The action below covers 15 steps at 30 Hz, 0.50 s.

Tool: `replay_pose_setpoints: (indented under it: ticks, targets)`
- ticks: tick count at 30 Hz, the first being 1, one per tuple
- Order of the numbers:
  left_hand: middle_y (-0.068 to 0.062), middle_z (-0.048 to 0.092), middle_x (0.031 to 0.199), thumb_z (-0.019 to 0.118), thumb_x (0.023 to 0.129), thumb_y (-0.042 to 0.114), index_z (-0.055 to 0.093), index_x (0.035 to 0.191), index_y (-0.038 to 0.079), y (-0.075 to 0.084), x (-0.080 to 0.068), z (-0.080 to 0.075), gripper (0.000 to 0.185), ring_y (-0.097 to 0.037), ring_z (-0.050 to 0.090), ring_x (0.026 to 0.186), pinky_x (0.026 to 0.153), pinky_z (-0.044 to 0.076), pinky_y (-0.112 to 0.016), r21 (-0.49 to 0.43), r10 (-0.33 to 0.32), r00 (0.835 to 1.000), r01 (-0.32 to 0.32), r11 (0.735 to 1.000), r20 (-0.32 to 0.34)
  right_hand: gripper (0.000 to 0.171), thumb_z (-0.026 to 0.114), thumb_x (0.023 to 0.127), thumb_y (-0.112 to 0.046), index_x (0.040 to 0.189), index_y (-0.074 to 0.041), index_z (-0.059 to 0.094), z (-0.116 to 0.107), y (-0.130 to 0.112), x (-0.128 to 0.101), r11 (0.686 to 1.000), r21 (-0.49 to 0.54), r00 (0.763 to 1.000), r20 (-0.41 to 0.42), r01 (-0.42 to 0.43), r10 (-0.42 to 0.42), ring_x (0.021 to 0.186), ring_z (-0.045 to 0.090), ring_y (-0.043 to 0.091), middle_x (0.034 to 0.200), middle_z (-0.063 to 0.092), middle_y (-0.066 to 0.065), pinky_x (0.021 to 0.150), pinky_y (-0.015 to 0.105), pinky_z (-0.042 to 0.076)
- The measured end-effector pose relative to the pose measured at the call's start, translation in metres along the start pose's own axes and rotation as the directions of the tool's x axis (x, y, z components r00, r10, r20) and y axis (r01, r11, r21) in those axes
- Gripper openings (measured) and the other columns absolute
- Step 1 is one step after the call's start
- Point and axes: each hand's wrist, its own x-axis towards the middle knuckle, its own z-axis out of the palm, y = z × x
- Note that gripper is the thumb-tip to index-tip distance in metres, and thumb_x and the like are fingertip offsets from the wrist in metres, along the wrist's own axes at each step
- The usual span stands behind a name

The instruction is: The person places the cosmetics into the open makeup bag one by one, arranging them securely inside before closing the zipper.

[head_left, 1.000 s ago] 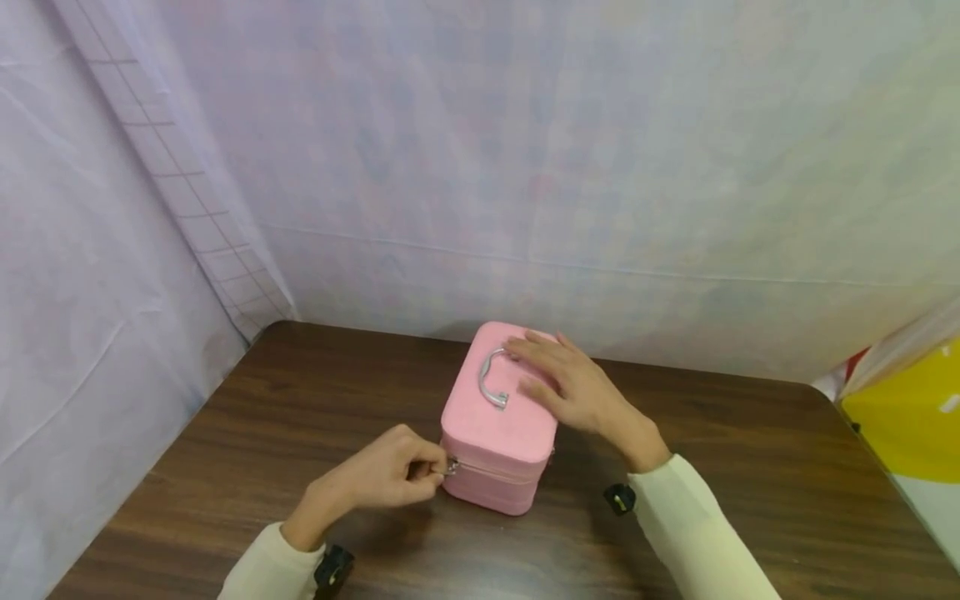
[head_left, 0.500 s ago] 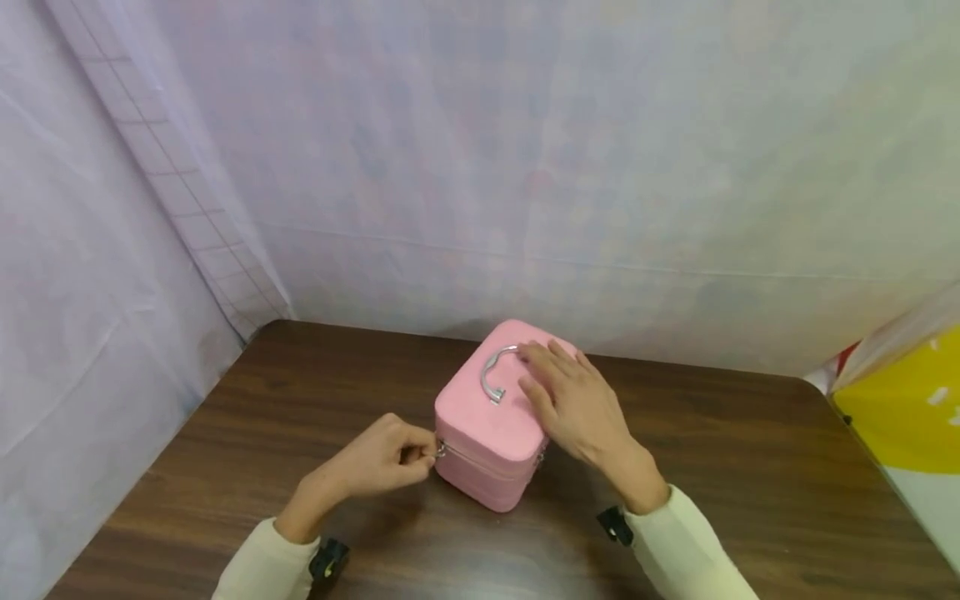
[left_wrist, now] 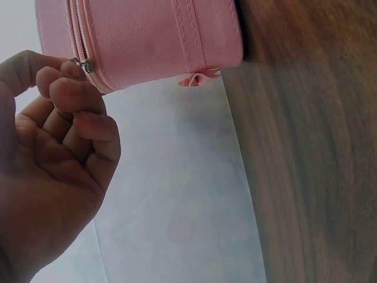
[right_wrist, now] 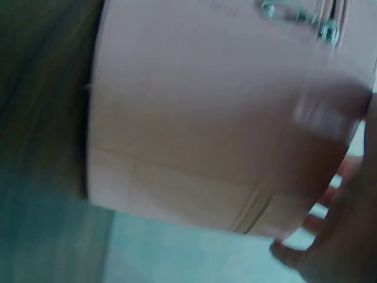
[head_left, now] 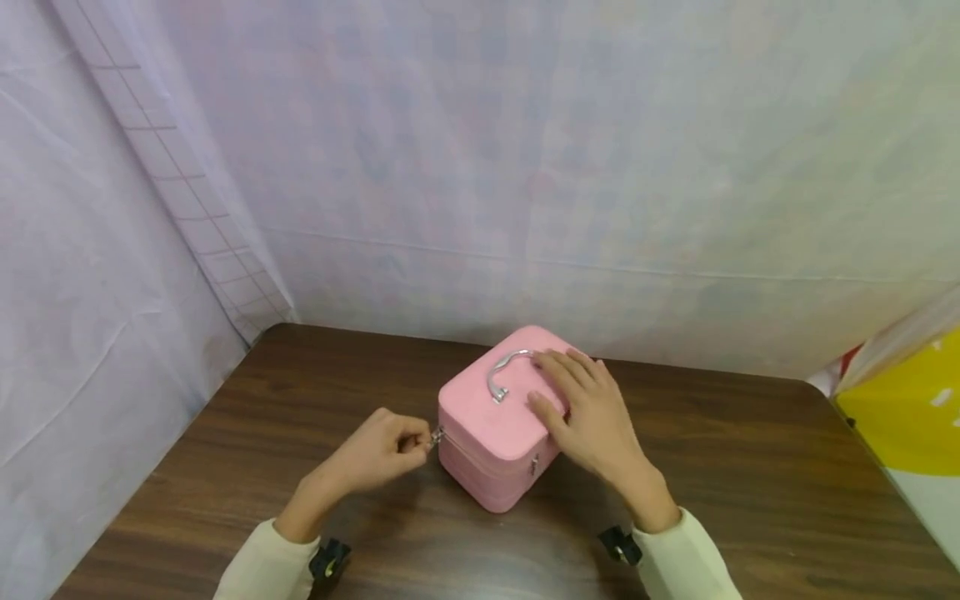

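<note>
A pink zip-up case point(head_left: 480, 421) stands on the table, lid down, one corner facing me. Its silver handle point(head_left: 496, 377) arches over the lid. At the near left corner my left hand point(head_left: 375, 457) pinches a metal zipper pull point(left_wrist: 88, 66) between thumb and fingers; the left wrist view shows it on the zip. My right hand point(head_left: 596, 421) rests on the right part of the lid, fingers spread and nearly straight, fingertips by the handle's far end. A second zipper pull point(head_left: 534, 464) hangs on the case's right-hand side. The far sides are hidden in the head view.
The brown wooden table point(head_left: 247, 450) extends around the case. White cloth point(head_left: 480, 167) hangs behind and along the left side. Past the table's right edge is a yellow and white surface point(head_left: 907, 408). A small pink fabric piece point(left_wrist: 199, 78) sticks out from the case.
The case has turned so its right-hand side and second zipper pull show more. My left hand has shifted slightly left and away with the first pull; the right hand has stayed on the lid.
</note>
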Motion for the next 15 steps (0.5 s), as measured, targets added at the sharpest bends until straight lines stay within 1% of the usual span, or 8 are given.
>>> replay_pose_setpoints:
  ticks: [2, 3, 5, 7, 9, 11, 15]
  targets:
    - [0.015, 0.042, 0.056, 0.057, 0.074, -0.002, 0.055, 0.065, 0.017, 0.000, -0.002, 0.000, 0.021, 0.003, 0.036, 0.049, 0.045, 0.029, -0.016, -0.002, -0.003, 1.000, 0.003, 1.000, 0.006, 0.049, 0.062, 0.089, -0.040, 0.131, -0.015, 0.058, 0.004, 0.010, -0.001, 0.995, 0.095, 0.999, -0.017, 0.043, -0.041, 0.129, 0.041, 0.032, 0.133, 0.054, 0.006, 0.106, 0.061, 0.020]
    - [0.016, 0.042, 0.056, 0.057, 0.074, -0.002, 0.055, 0.065, 0.017, 0.000, -0.003, 0.000, 0.021, 0.003, 0.036, 0.049, 0.045, 0.029, -0.016, -0.003, -0.002, 1.000, 0.002, 1.000, 0.010, 0.049, 0.062, 0.088, -0.040, 0.130, -0.014, 0.059, 0.006, 0.016, -0.001, 0.987, 0.141, 0.997, -0.029, 0.070, -0.067, 0.128, 0.041, 0.032, 0.133, 0.054, 0.007, 0.105, 0.061, 0.022]
    - [0.016, 0.042, 0.056, 0.057, 0.073, -0.003, 0.054, 0.065, 0.017, 0.000, -0.005, 0.000, 0.022, 0.003, 0.037, 0.049, 0.045, 0.029, -0.016, -0.012, -0.002, 1.000, 0.002, 1.000, 0.015, 0.049, 0.061, 0.089, -0.041, 0.129, -0.013, 0.061, 0.010, 0.024, 0.000, 0.965, 0.228, 0.991, -0.064, 0.130, -0.118, 0.126, 0.042, 0.033, 0.131, 0.055, 0.008, 0.106, 0.056, 0.023]
    - [0.016, 0.041, 0.057, 0.057, 0.073, -0.004, 0.054, 0.065, 0.017, 0.000, -0.006, 0.000, 0.022, 0.003, 0.037, 0.049, 0.045, 0.029, -0.016, -0.024, -0.004, 1.000, 0.004, 1.000, 0.021, 0.050, 0.058, 0.090, -0.044, 0.127, -0.010, 0.062, 0.012, 0.031, 0.001, 0.942, 0.280, 0.981, -0.098, 0.186, -0.165, 0.124, 0.042, 0.036, 0.129, 0.056, 0.009, 0.105, 0.052, 0.024]
    - [0.015, 0.042, 0.057, 0.057, 0.073, -0.005, 0.054, 0.065, 0.017, 0.001, -0.006, 0.000, 0.023, 0.003, 0.037, 0.050, 0.045, 0.030, -0.016, -0.038, -0.003, 1.000, 0.004, 0.999, 0.024, 0.052, 0.055, 0.091, -0.047, 0.125, -0.008, 0.063, 0.012, 0.035, 0.001, 0.925, 0.302, 0.971, -0.129, 0.232, -0.201, 0.123, 0.042, 0.038, 0.128, 0.058, 0.009, 0.104, 0.051, 0.026]
    - [0.015, 0.043, 0.057, 0.056, 0.073, -0.006, 0.055, 0.066, 0.016, 0.002, -0.006, 0.001, 0.023, 0.003, 0.037, 0.049, 0.045, 0.030, -0.016, -0.047, -0.003, 1.000, 0.004, 0.999, 0.025, 0.054, 0.052, 0.092, -0.050, 0.123, -0.008, 0.064, 0.010, 0.037, 0.002, 0.918, 0.304, 0.964, -0.151, 0.255, -0.218, 0.124, 0.042, 0.039, 0.126, 0.060, 0.008, 0.104, 0.052, 0.026]
    - [0.015, 0.045, 0.057, 0.055, 0.073, -0.007, 0.057, 0.067, 0.016, 0.004, -0.006, 0.002, 0.023, 0.003, 0.039, 0.049, 0.043, 0.032, -0.016, -0.064, -0.007, 0.999, 0.010, 0.998, 0.038, 0.051, 0.050, 0.093, -0.050, 0.121, -0.010, 0.066, 0.007, 0.036, 0.004, 0.907, 0.312, 0.957, -0.155, 0.282, -0.245, 0.123, 0.042, 0.041, 0.125, 0.061, 0.009, 0.103, 0.054, 0.027]
